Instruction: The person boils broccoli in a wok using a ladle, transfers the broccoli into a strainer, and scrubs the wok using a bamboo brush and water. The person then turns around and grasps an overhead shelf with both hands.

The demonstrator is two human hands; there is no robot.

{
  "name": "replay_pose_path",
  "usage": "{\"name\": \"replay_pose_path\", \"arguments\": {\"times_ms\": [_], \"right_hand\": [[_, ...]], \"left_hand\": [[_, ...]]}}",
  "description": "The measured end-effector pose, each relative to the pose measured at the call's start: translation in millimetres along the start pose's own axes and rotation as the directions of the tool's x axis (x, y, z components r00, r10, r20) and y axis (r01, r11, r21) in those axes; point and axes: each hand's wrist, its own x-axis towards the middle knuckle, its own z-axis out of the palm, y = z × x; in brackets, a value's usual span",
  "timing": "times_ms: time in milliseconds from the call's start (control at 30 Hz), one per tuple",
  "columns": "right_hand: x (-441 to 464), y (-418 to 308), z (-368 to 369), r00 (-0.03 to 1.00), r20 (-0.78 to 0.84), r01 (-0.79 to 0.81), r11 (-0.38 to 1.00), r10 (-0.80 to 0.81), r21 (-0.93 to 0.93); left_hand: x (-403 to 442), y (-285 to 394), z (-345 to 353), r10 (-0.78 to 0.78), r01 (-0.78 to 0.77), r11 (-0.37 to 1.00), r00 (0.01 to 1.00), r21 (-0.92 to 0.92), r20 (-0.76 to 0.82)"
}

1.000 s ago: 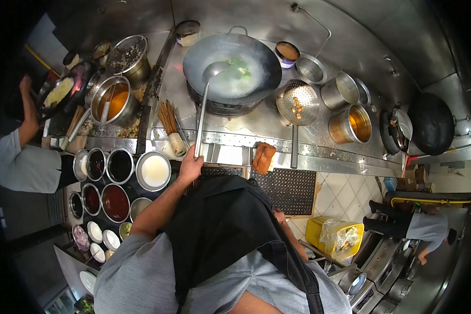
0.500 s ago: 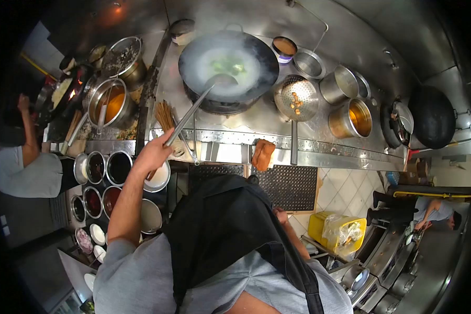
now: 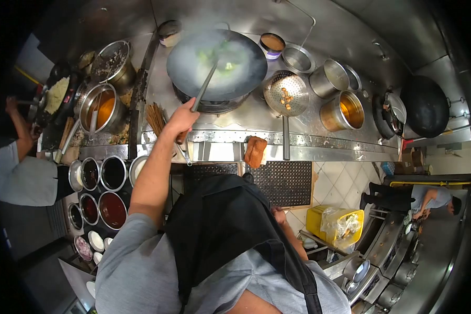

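My left hand (image 3: pixel 182 121) is closed round the handle of a long ladle (image 3: pixel 208 81), whose bowl is hard to see in the steam over the wok (image 3: pixel 254 68). Pale liquid and green pieces (image 3: pixel 229 66) are in the wok on its burner. At my right side, my right hand (image 3: pixel 278 213) hangs low by the apron, its fingers curled; whether it holds anything is hidden. A perforated strainer (image 3: pixel 277 99) with brown pieces rests right of the wok. An orange-brown folded cloth (image 3: pixel 255 152) lies on the counter's front edge.
Pots, one with amber liquid (image 3: pixel 350 112), stand at the right. Sauce containers (image 3: pixel 112 209) are at lower left. A yellow bin (image 3: pixel 315 220) is on the floor. One person (image 3: pixel 26 172) works at a wok on the left, another (image 3: pixel 429 199) at the far right.
My left hand has moved forward and to the right with the ladle, which now reaches farther into the wok. The view has shifted slightly. My right hand stays low.
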Motion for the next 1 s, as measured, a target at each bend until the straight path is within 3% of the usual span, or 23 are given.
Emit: {"name": "replay_pose_path", "arguments": {"times_ms": [133,167,267,300,367,433,533,567,633,733,867,967,1000], "right_hand": [[0,18,-10,0.988,0.019,-0.154,0.97,0.154,0.188],[9,33,-14,0.993,0.055,-0.114,0.965,0.103,0.234],[-5,24,-9,1.0,0.01,0.025,0.998,-0.025,0.051],[7,39,-15,0.991,0.054,0.124,0.988,-0.12,-0.095],[7,28,-10,1.0,0.018,-0.001,0.998,0.0,0.067],[18,27,-9,0.999,0.006,-0.034,0.989,0.033,0.144],[23,1,-14,0.989,0.039,0.15,0.98,-0.146,-0.128],[22,-8,-19,0.949,0.106,0.316,0.876,-0.298,-0.364],[-4,-56,-4,0.998,-0.032,0.056,0.996,-0.059,-0.075],[-4,-75,-4,0.997,0.038,0.072,0.995,-0.074,0.062],[-8,-73,1,0.998,-0.032,0.059,0.994,-0.056,0.097],[-5,-44,-5,0.978,-0.012,0.205,0.973,-0.208,-0.107],[-8,-43,-4,0.989,-0.022,0.146,0.986,-0.149,-0.086]], "left_hand": [[-35,18,-50,0.051,-0.062,0.979,0.997,0.196,0.061],[-44,19,-60,0.092,-0.107,0.965,0.993,0.24,0.073],[-71,-4,-68,0.318,-0.285,0.848,0.948,0.447,0.002],[-82,-12,-67,0.409,-0.334,0.78,0.912,0.529,-0.027],[-103,-16,-65,0.388,-0.322,0.84,0.919,0.437,-0.07],[-130,17,-62,0.158,-0.141,0.956,0.986,0.257,-0.044],[-154,40,-60,-0.09,0.089,0.995,0.996,0.038,0.03],[-152,31,-58,-0.08,0.081,0.997,0.995,-0.005,0.059],[-153,29,-59,-0.117,0.119,0.993,0.987,-0.013,0.109],[-142,25,-55,-0.102,0.096,0.994,0.985,0.048,0.142],[-91,11,-45,-0.043,0.022,0.99,0.988,0.137,0.149],[-44,-15,-26,0.04,-0.047,0.917,0.999,0.396,0.026],[-34,-21,-20,0.051,-0.041,0.882,0.999,0.469,-0.008]]}}
